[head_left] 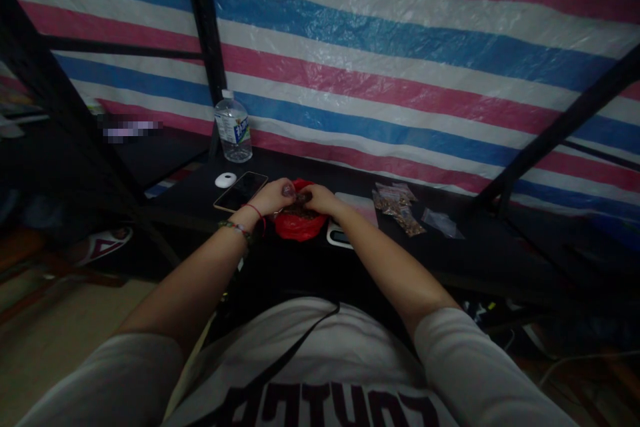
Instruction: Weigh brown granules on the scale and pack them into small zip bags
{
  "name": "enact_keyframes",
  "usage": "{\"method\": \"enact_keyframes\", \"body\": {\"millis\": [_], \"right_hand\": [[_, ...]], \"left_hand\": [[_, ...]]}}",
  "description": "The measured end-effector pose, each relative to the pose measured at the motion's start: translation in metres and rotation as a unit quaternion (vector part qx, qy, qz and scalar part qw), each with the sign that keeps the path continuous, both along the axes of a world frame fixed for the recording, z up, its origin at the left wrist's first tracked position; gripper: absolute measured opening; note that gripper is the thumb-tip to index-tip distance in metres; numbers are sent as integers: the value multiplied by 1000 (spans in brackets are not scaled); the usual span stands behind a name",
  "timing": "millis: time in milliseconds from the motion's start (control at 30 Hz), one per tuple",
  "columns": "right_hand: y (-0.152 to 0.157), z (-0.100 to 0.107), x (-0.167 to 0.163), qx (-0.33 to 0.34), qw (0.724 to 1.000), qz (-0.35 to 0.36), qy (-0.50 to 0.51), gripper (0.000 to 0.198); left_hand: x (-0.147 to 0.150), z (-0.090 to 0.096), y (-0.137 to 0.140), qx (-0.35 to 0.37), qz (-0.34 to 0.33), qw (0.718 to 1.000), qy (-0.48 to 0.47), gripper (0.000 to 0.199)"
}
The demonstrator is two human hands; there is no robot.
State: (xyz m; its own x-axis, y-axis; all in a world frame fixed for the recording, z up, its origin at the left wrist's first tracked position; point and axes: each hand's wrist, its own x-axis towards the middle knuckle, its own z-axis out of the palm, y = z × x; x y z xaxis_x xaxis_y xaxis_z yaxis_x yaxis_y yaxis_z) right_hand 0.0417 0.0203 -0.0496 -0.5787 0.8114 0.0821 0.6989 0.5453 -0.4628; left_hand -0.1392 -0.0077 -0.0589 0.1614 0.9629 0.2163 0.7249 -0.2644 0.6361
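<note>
An opened red plastic bag [300, 228] with small brown dried bits [301, 213] in it lies on the black desk in front of me. At its left side my left hand [273, 197] is closed on a small clear plastic bag [287, 191], its mouth close to the brown bits. My right hand [321, 200] reaches in from the right, fingers bent together over the brown bits; what they pinch is too dark to make out. Just right of the red bag, partly under my right forearm, sits a white digital scale [336, 236].
Several filled clear bags [397, 203] lie right of the scale, beside an unfilled clear bag [443, 223]. To the left are a phone [242, 191], a white round case [225, 180] and a large plastic bottle [234, 130]. A striped sheet [375, 67] hangs behind the desk between black metal posts.
</note>
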Motion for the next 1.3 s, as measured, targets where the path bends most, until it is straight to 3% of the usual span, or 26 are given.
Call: {"method": "enact_keyframes", "body": {"millis": [267, 467, 633, 833, 1033, 1300], "right_hand": [[-9, -1, 4, -121, 979, -1, 164, 36], [-12, -4, 7, -138, 963, -25, 231, 41], [-15, -6, 13, -170, 950, -54, 258, 40], [-17, -3, 19, -211, 928, -34, 306, 36], [-20, 4, 22, -249, 930, 12, 271, 25], [-17, -4, 14, -237, 923, 9, 302, 36]], "left_hand": [[-2, 3, -1, 26, -49, 986, -158, 36], [-3, 5, -3, 27, -87, 966, -243, 36], [-6, 4, -2, 36, -72, 975, -208, 35], [-5, 8, -5, 50, -46, 991, -114, 32], [-1, 11, -8, 56, -68, 987, -136, 33], [-1, 6, -6, 41, -73, 981, -178, 33]]}}
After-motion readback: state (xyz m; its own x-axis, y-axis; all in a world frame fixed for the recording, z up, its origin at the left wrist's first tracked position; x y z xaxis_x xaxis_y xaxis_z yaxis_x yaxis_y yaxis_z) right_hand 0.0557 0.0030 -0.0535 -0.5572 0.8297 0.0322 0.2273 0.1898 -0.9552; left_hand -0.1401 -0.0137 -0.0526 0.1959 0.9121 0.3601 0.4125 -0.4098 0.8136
